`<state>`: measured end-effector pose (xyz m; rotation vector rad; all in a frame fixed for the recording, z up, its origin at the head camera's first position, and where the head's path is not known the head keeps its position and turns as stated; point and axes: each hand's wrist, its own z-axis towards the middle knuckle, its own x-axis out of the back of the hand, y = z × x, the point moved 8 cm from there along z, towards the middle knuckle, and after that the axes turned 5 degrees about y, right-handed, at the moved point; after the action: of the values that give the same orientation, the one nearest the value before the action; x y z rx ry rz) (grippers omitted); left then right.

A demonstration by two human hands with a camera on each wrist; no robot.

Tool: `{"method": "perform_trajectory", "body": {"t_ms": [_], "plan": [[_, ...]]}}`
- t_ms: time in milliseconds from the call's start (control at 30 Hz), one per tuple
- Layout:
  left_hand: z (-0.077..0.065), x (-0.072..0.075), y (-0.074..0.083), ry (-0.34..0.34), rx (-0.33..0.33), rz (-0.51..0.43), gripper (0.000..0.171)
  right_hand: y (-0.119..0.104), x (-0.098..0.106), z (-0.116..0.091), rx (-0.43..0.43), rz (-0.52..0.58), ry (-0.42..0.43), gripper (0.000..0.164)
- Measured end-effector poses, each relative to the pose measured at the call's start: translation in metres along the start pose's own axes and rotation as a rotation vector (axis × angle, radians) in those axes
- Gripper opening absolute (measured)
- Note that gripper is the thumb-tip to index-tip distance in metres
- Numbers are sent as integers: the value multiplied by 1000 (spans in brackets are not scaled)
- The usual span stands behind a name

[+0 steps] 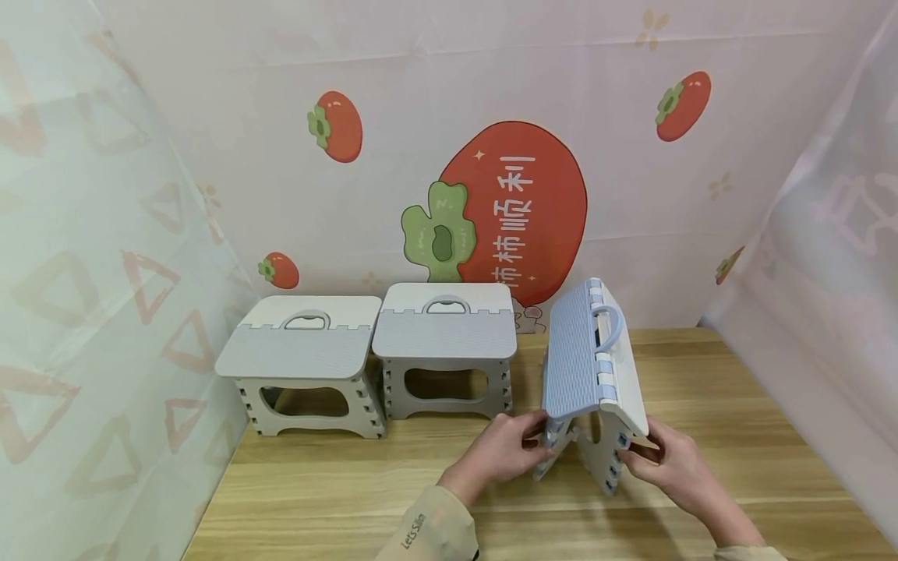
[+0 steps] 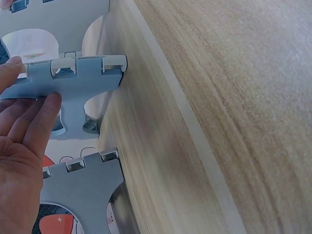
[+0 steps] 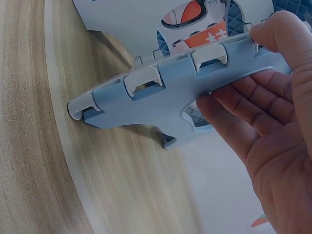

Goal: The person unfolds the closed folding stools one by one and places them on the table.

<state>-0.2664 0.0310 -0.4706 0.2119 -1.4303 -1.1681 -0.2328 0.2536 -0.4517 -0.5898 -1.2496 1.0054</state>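
Note:
A blue-and-white folding stool (image 1: 571,351) stands partly folded at the right, its top bent into a peak along the hinge. A blue handle (image 1: 610,330) shows at that hinge. My left hand (image 1: 501,448) grips the hinged edge of its left leg panel (image 2: 87,80), thumb on one side and fingers on the other. Opposite it, my right hand (image 1: 673,467) holds the right leg panel (image 3: 141,97) in the same way. Below the peaked top, the legs lean toward each other's sides with a gap between them.
Two more folding stools, one at the left (image 1: 298,354) and one in the middle (image 1: 445,335), stand unfolded side by side with flat tops. Wood-grain tabletop (image 1: 337,491) lies under everything. A printed backdrop (image 1: 245,156) rises behind, with sheets at both sides.

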Motion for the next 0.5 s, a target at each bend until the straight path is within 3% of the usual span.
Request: {"method": "perform_trajectory", "body": {"t_ms": [500], "plan": [[-1, 1, 0, 2, 8, -8, 53, -1, 2, 0, 5, -15, 0, 54]]}}
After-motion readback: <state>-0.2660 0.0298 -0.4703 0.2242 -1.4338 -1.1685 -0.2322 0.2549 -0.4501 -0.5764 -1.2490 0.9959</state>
